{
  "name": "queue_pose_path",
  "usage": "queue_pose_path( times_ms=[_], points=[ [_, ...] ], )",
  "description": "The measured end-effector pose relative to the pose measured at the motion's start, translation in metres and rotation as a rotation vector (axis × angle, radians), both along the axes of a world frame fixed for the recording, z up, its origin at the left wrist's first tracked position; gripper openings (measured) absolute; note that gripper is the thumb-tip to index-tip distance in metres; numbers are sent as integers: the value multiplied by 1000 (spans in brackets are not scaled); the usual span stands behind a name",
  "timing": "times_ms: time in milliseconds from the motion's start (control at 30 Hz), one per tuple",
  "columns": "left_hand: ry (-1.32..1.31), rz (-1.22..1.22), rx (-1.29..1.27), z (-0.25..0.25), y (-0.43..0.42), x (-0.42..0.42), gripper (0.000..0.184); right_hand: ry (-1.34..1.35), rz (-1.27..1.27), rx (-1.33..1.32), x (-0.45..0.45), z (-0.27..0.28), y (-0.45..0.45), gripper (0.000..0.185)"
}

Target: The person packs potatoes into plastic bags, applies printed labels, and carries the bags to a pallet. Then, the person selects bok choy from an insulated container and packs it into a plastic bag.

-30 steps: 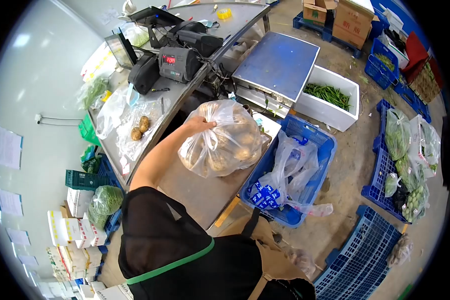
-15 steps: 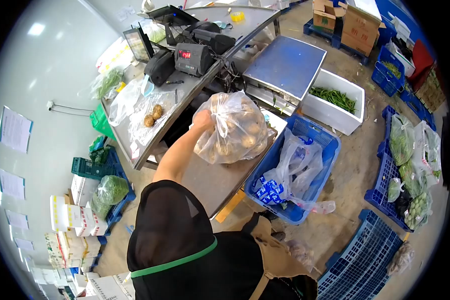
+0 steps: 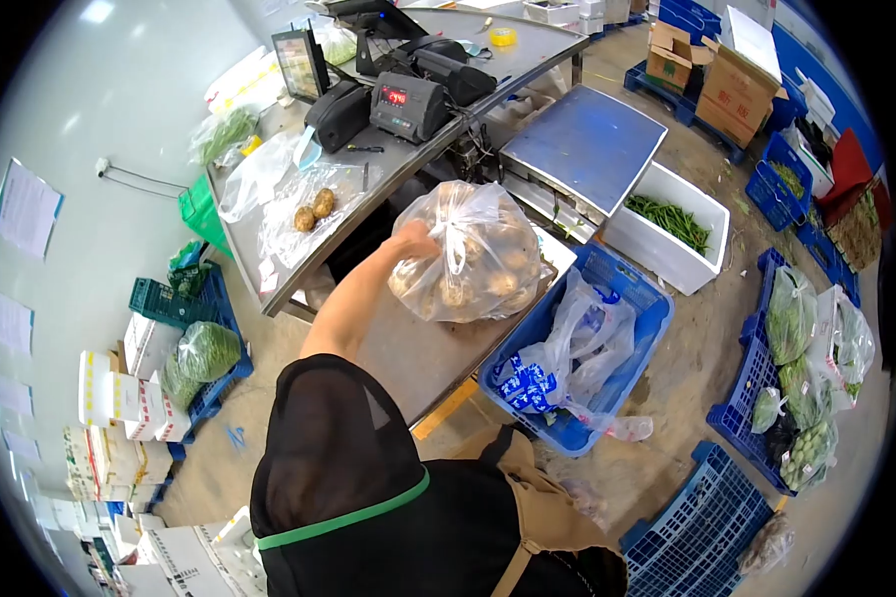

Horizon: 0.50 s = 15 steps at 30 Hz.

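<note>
A clear plastic bag of potatoes [image 3: 493, 264], gathered and tied at the top, rests on the low metal surface in the middle. My left hand [image 3: 415, 242] is closed on its left side beside the knot, with some fingertips hidden in the plastic. My right hand is out of view. Two loose potatoes [image 3: 314, 210] lie on clear plastic on the table [image 3: 438, 149] to the left. Behind them stands a black weighing display [image 3: 406, 107] with red digits.
A blue basket [image 3: 657, 333] holding plastic bags stands right of the potatoes. Behind are a blue-topped platform [image 3: 587, 144] and a white foam box [image 3: 707, 259] of green beans [image 3: 672, 221]. Blue pallets [image 3: 702, 527] and bagged vegetables [image 3: 791, 318] lie at the right.
The view has shifted. My left hand has moved from over the knot to the bag's left side. The red digits on the display have changed.
</note>
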<state>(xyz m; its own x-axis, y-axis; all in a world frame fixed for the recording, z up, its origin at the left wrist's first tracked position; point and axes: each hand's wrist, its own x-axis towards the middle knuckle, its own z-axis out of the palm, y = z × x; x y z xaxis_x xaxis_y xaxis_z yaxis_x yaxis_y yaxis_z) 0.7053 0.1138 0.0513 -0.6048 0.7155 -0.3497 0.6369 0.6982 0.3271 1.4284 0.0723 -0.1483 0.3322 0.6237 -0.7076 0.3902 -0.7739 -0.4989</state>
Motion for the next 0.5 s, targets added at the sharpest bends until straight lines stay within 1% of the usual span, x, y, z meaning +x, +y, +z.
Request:
queue_pose_path(
  times_ms=[33, 133, 167, 267, 300, 400, 433, 500],
  points=[
    [-157, 91, 0, -5, 1, 2, 28, -1, 8, 2, -1, 0, 2, 36],
    [-90, 170, -178, -6, 11, 7, 23, -3, 9, 3, 0, -1, 5, 36],
    [-196, 269, -101, -17, 12, 2, 20, -3, 11, 1, 0, -2, 5, 36],
    [-478, 571, 290, -33, 20, 2, 18, -6, 15, -6, 0, -3, 6, 36],
    [-304, 610, 433, -32, 19, 14, 14, -9, 17, -9, -1, -3, 7, 36],
    [-781, 911, 1134, -99, 31, -4, 14, -17, 12, -20, -2, -3, 9, 36],
    [-969, 1091, 1291, -79, 39, 9, 18, -19, 8, -23, -3, -4, 9, 36],
    [-1150, 1092, 1322, -53, 39, 22, 17, -21, 5, -27, -3, -3, 8, 36]
  ],
)
